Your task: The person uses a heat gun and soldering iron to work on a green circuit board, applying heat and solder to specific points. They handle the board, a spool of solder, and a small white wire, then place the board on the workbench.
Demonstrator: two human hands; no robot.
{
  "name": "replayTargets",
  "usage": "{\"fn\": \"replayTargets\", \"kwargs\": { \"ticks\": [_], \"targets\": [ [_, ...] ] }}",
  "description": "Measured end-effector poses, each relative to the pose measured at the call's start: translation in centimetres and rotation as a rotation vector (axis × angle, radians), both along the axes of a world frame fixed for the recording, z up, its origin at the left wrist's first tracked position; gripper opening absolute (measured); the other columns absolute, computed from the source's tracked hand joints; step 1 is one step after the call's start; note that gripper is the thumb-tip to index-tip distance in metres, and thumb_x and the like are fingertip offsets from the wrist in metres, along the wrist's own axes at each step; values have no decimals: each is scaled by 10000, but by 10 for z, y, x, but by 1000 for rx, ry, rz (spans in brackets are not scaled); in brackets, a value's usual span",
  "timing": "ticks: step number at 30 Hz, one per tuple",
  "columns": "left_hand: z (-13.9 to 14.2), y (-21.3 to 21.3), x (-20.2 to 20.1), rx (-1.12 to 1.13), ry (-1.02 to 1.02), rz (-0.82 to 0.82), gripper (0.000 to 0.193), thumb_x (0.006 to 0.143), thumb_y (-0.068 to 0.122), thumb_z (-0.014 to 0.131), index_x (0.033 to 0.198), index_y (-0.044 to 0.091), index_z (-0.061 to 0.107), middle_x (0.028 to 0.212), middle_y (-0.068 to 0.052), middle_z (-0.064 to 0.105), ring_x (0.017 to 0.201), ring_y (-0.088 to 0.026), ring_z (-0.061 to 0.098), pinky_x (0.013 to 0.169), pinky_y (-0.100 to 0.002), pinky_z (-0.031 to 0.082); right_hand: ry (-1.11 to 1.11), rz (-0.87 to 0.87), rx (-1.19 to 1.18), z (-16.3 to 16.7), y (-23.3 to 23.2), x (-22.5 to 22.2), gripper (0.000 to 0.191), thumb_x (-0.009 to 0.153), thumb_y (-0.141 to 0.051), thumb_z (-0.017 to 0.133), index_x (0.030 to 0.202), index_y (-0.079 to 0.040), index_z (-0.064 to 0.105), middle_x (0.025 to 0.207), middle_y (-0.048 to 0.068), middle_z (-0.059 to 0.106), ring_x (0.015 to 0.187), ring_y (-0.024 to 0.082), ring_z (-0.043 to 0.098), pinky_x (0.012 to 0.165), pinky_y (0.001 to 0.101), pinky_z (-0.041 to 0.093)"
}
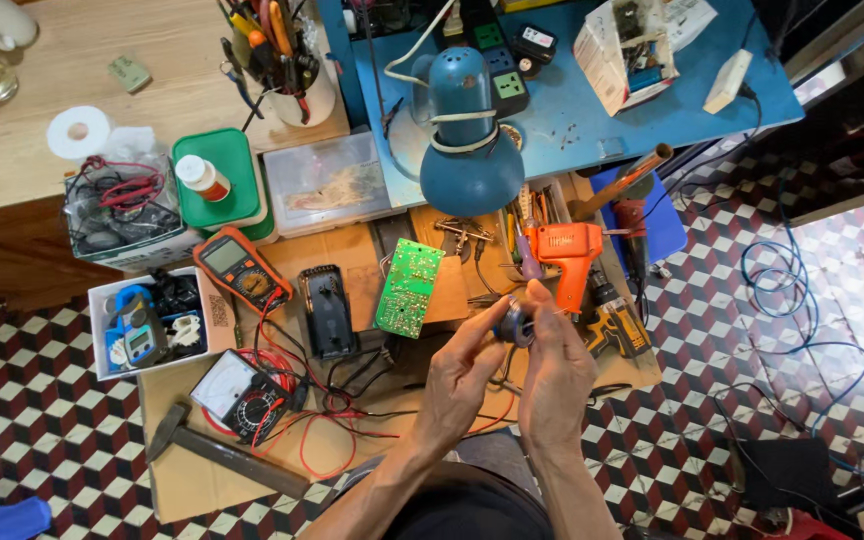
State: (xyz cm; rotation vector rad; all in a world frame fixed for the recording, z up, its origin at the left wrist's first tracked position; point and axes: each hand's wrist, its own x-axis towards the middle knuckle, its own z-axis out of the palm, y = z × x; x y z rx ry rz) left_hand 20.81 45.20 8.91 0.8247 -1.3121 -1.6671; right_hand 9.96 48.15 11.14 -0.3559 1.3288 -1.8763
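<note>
A: Status? Both hands are up at centre frame, over the cardboard sheet (192,480).

B: Left hand (459,385) and right hand (554,372) meet on a small dark round part (514,326), maybe a spool or a coil. Too small to tell. Fingers of both hands are closed around it in a pinch, thumbs and forefingers on its rim.

A: Anything done on the board?

B: Green circuit board (409,287) lies flat just left of centre, untouched, no hand near it. Orange soldering gun (567,252) lies right of it, also down.

A: Meters?

B: Orange multimeter (242,268) and the analogue meter (240,393) sit at left with red leads (324,452) sprawled loose, connected to nothing I can see. Hammer (217,450) lies at lower left.

A: So early.

B: I'd judge so. Part in hand, tools all lying down, board work not yet begun. Blue lamp (470,135) hangs over the blue bench (592,120) at top.
</note>
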Motion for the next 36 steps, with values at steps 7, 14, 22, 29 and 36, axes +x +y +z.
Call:
{"fn": "replayTargets", "kwargs": {
  "ticks": [7,14,22,29,36],
  "targets": [
    [-2,-17,-5,196,94,72,627,947,126,699,1512,107,428,1274,-50,679,1030,-56,694,844,-197,586,-183,-1,-246,-12,-9,-4,248,1076,-200,446,917,-35,541,1319,231,645,1248,298,617,1088,456,480],
    [1,-32,4,258,-188,166,421,1008,255,603,1389,75,614,1021,-63,751,692,-81,535,566,-223,452,-310,13,-259,-30,-10,-1,228,1066,-189,464,907,-41,535,1315,288,620,1326,384,589,1193,526,413],
    [-34,-58,18,506,325,19,382,1035,252,591,1351,36,591,1194,-84,688,1067,-126,675,983,-300,563,-216,53,-89,-10,-4,-13,222,1055,-182,503,901,-35,566,1233,260,674,1235,385,658,1102,539,458],
    [-55,-74,38,740,404,-4,426,1019,271,599,1369,29,572,1222,-110,688,1063,-155,696,956,-332,579,-7,34,-38,8,8,-26,286,1127,-247,509,1055,8,619,1023,204,718,1052,339,723,1068,495,547],
    [-54,-81,39,744,415,-4,471,986,259,655,1379,39,520,1164,-102,678,1014,-184,698,895,-338,614,49,-3,-53,-10,17,-43,238,1160,-239,549,1124,-21,639,947,105,693,964,280,711,988,446,554]
  ]
}}
